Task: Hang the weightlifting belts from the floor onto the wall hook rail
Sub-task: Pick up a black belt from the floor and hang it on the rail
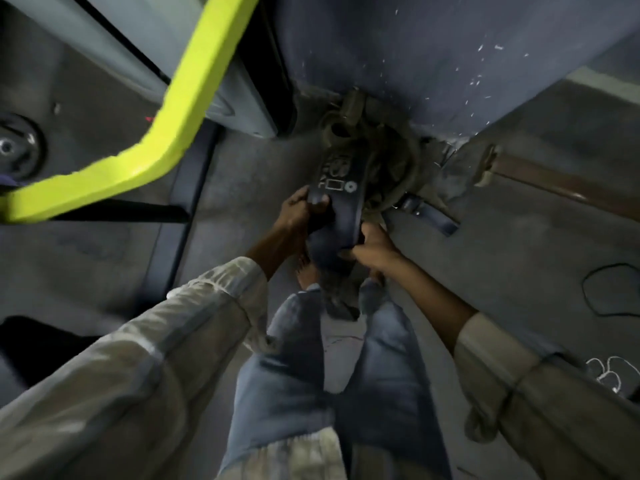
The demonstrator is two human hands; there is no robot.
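Gripping a dark weightlifting belt (341,188) with both hands, a person in jeans stands over a pile of belts (388,168) on the floor (242,174) by a blue wall (433,46). The left hand (298,211) clenches the printed end; the right hand (372,245) grasps the lower fold. A yellow bar (180,109) crosses at left. Blur obscures what may be a buckle (351,105).
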